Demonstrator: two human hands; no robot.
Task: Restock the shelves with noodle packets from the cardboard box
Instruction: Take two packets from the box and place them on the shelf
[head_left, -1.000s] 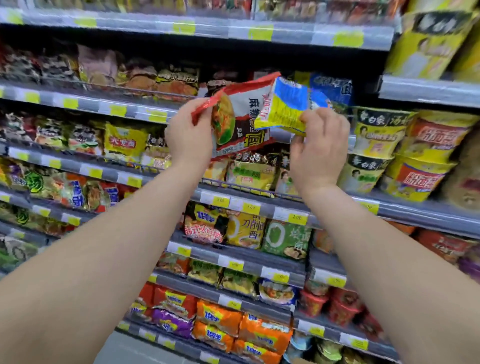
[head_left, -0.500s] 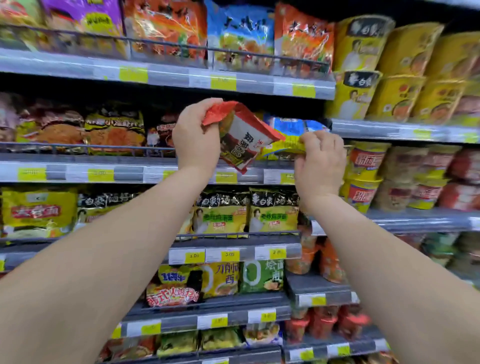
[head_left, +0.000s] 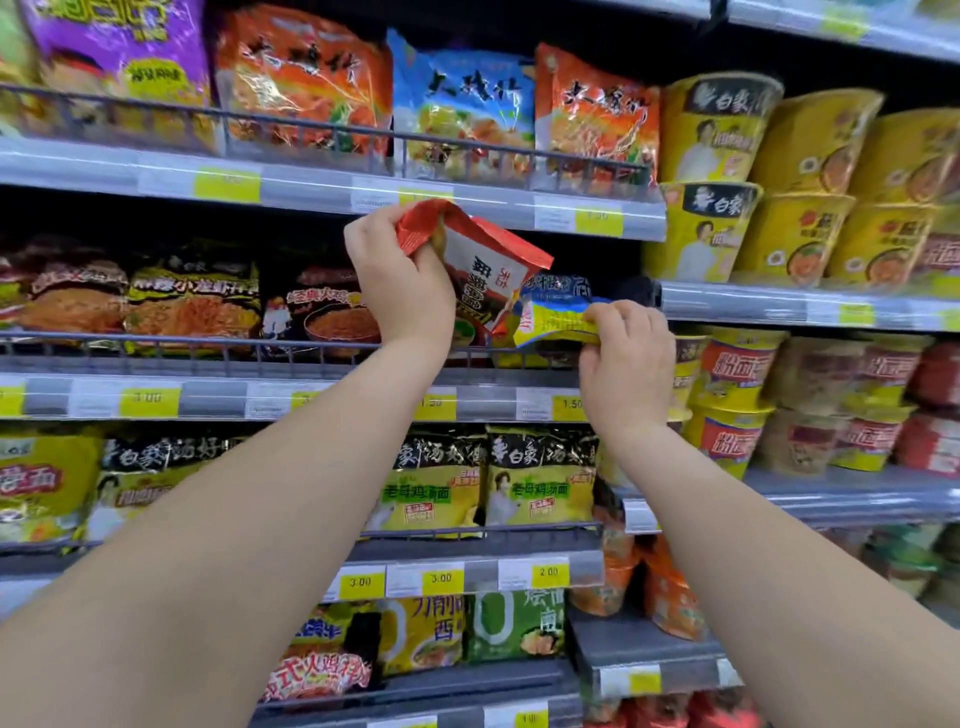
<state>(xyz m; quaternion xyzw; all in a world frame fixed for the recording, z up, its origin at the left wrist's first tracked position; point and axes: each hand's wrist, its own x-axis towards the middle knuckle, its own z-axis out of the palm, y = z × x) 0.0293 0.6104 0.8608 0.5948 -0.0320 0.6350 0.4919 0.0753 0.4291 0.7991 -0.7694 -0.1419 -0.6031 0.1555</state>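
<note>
Packets now tipped flatter toward centre-frame shelf (head_left: 208, 375); left hand (head_left: 402, 283) fingers grip red packet (head_left: 485, 265), right hand (head_left: 628, 364) pinches blue-yellow packet (head_left: 556, 323)

A shop aisle is being shown: tiered shelves (head_left: 78, 171) are being occupied by noodle packets (head_left: 306, 83) at left and stacked noodle cups (head_left: 717, 130) at right, with price tags (head_left: 227, 185) being displayed along their edges.
</note>
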